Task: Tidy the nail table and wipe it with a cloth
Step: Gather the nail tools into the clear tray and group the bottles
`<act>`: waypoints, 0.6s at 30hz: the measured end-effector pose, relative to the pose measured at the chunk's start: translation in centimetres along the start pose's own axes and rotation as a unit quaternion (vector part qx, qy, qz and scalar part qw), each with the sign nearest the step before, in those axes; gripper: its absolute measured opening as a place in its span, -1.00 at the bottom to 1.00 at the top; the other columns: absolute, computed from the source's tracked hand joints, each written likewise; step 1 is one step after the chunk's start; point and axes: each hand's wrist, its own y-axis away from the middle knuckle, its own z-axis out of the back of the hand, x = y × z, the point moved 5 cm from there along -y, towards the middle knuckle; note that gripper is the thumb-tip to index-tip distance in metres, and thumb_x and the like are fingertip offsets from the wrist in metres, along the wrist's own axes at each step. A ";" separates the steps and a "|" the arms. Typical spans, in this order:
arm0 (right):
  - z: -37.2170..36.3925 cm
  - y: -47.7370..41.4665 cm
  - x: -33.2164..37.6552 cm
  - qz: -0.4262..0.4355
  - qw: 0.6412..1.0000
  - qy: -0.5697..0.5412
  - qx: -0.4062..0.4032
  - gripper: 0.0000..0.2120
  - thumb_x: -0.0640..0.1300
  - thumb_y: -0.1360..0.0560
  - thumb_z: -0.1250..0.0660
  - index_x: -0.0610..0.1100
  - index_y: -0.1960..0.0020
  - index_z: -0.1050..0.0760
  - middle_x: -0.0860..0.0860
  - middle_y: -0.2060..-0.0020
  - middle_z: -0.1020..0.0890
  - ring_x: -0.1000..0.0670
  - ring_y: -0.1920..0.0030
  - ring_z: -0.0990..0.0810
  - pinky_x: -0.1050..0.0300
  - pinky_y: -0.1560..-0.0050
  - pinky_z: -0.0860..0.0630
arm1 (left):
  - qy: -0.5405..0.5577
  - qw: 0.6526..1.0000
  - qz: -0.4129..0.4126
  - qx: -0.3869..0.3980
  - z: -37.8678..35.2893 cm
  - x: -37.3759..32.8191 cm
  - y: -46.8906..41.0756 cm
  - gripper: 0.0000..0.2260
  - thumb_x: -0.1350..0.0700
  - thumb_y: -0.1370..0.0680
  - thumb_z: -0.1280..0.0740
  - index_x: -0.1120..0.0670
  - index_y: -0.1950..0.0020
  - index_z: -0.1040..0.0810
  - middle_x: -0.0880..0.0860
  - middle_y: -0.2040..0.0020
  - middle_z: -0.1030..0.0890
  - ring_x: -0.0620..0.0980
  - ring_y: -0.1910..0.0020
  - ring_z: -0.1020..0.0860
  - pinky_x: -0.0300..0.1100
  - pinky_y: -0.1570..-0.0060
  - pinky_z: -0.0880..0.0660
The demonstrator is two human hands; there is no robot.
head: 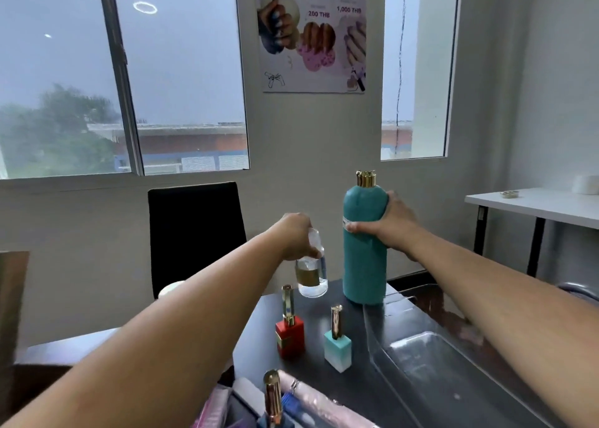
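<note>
bench [311, 311]: dark top, cluttered, seen from the near edge looking toward the wall.

right grip [387, 225] wrapped around the middle of a tall teal bottle [364, 265] with a gold cap; bottle upright, its base at the far edge of the bench, at or just above the surface — cannot tell which.

left grip [296, 236] clenched over the top of a small clear bottle [311, 277] with a gold label band; bottle hangs upright just left of the teal bottle, its base near the bench top, contact unclear.

nearer on the bench: a red nail polish bottle [289, 330] with a gold cap, standing; just right of it a pale teal nail polish bottle [338, 346], also gold-capped, standing. the two are apart, not touching.

right of these, a clear plastic tray [421, 356] lying along the bench under the right forearm.

near edge: a third gold-capped bottle [272, 398], a pink cylindrical item [317, 401], other small items too blurred to identify.

beyond the bench: black chair [194, 230] against the wall, windows, a nail price poster [312, 32], a white side table [534, 205] at far right
</note>
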 end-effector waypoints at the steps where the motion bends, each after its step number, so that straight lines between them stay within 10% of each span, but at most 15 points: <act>1: 0.4 -0.1 -0.4 -0.003 1.000 0.003 -0.003 -0.20 0.09 -0.14 -0.61 -0.05 -0.24 -0.28 -0.04 -0.12 -0.50 -0.09 -0.11 -0.51 -0.14 -0.13 -0.54 | 0.002 1.000 -0.006 0.004 -0.5 -0.7 -0.6 -0.46 -0.06 -0.35 -0.48 0.16 -0.22 -0.45 0.14 -0.17 -0.53 0.10 -0.12 -0.48 -0.12 -0.05 -0.42; 18: 1.6 0.3 -1.1 -0.037 0.998 -0.017 0.050 0.02 0.14 -0.23 -0.55 -0.01 -0.48 -0.02 -0.12 -0.37 -0.36 -0.16 -0.33 -0.40 -0.18 -0.34 -0.38 | -0.049 0.997 -0.039 0.046 -1.1 -2.6 -1.5 -0.31 -0.10 -0.41 -0.43 0.16 -0.42 -0.28 0.14 -0.37 -0.42 0.13 -0.32 -0.39 -0.07 -0.30 -0.34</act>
